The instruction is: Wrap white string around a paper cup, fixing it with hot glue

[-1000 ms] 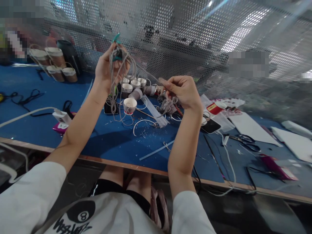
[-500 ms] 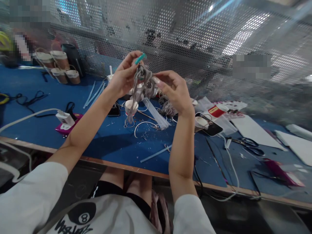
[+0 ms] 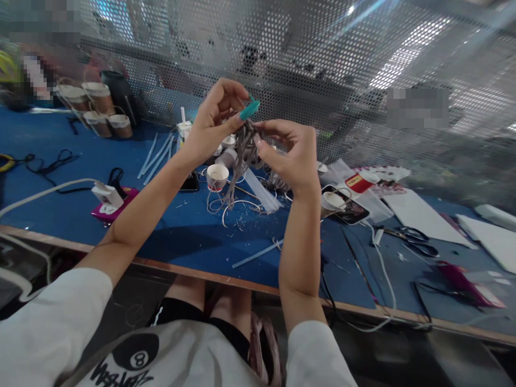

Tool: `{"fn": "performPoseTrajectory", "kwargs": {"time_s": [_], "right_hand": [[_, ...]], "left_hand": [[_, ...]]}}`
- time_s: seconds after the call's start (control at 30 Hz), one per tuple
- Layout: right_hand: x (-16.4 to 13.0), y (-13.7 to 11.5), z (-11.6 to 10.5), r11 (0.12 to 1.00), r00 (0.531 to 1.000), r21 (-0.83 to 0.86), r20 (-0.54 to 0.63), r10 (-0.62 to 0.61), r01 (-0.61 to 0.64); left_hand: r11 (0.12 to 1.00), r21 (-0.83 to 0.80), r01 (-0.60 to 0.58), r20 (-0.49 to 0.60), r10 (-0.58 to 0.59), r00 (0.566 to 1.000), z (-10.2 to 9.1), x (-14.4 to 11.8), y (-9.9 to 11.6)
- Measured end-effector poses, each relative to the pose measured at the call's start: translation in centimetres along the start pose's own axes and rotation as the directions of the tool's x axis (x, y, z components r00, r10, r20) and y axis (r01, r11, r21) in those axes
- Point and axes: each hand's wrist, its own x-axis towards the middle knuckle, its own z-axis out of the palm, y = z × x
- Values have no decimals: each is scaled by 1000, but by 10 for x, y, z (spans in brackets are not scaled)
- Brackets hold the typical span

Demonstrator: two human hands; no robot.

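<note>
My left hand (image 3: 213, 121) is raised above the blue table (image 3: 193, 236) and pinches the top of a bundle of grey string (image 3: 239, 156), with a teal clip (image 3: 249, 109) at my thumb. My right hand (image 3: 291, 153) grips the same bundle from the right, fingers curled around its upper strands. The loose ends hang down and touch the table near a small white paper cup (image 3: 217, 176). More small cups (image 3: 228, 142) sit behind the bundle, partly hidden by my hands.
Brown paper cups (image 3: 94, 107) and a dark container (image 3: 119, 97) stand at the back left by a perforated metal screen. A white charger (image 3: 106, 194), a phone (image 3: 350, 210), scissors (image 3: 411, 239), clear plastic strips (image 3: 258, 252) and white sheets (image 3: 419, 212) lie about.
My left hand came down and rightward from its high position, bringing the string bundle to my right hand. Both hands now meet on the bundle, and the taut strand between them is gone.
</note>
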Motion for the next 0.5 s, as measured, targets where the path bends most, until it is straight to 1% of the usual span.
{"fn": "performPoseTrajectory", "kwargs": {"time_s": [0.1, 0.17, 0.23, 0.27, 0.33, 0.4, 0.43, 0.5], "right_hand": [[0, -1, 0, 998, 1000, -64, -20, -4, 3], [1, -1, -1, 997, 1000, -77, -7, -29, 28], [1, 0, -2, 995, 999, -80, 3, -52, 52], [1, 1, -2, 995, 999, -81, 6, -49, 50], [1, 2, -3, 997, 1000, -77, 11, -21, 21], [2, 2, -3, 998, 999, -67, 27, 18, -16], [2, 1, -4, 997, 998, -64, 42, 37, -35], [2, -2, -5, 996, 995, -64, 74, 69, -64]], "left_hand": [[996, 13, -89, 23, 89, 996, -1, -1, 1], [982, 25, -185, -3, 186, 983, -2, 0, 1], [959, 25, -284, -30, 284, 958, -3, 1, 2], [941, 20, -337, -24, 337, 941, -3, 2, 3], [905, 37, -424, 39, 423, 905, -4, 3, 4], [860, 98, -500, 101, 491, 865, -6, 5, 1], [834, 146, -533, 102, 523, 846, -7, 5, -2], [789, 275, -549, 52, 559, 828, -11, 6, -10]]}}
